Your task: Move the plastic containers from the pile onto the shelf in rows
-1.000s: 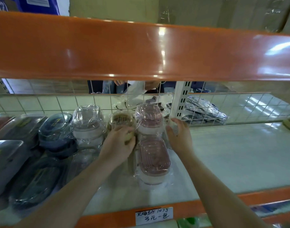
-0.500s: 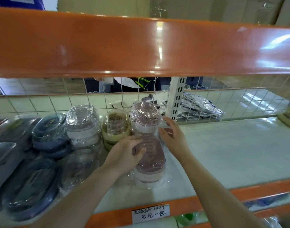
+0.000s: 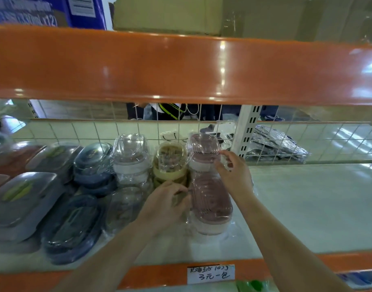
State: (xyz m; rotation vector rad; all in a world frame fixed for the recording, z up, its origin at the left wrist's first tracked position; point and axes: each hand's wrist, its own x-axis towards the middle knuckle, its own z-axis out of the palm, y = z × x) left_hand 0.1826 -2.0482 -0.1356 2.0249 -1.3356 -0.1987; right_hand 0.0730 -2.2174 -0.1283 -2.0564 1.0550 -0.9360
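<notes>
Hands point(image 3: 166, 202) on glossy film-wrapped containers point(image 3: 210, 205)

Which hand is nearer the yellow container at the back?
Left. The left hand sits just in front of the yellow container; the right hand is beyond the pink containers.

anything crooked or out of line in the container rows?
Mostly tidy. The front pink container sits slightly askew, its near end angled right of the rear pink container, with loose wrap splayed on the shelf. The left hand and right hand flank it. No damage visible.
</notes>
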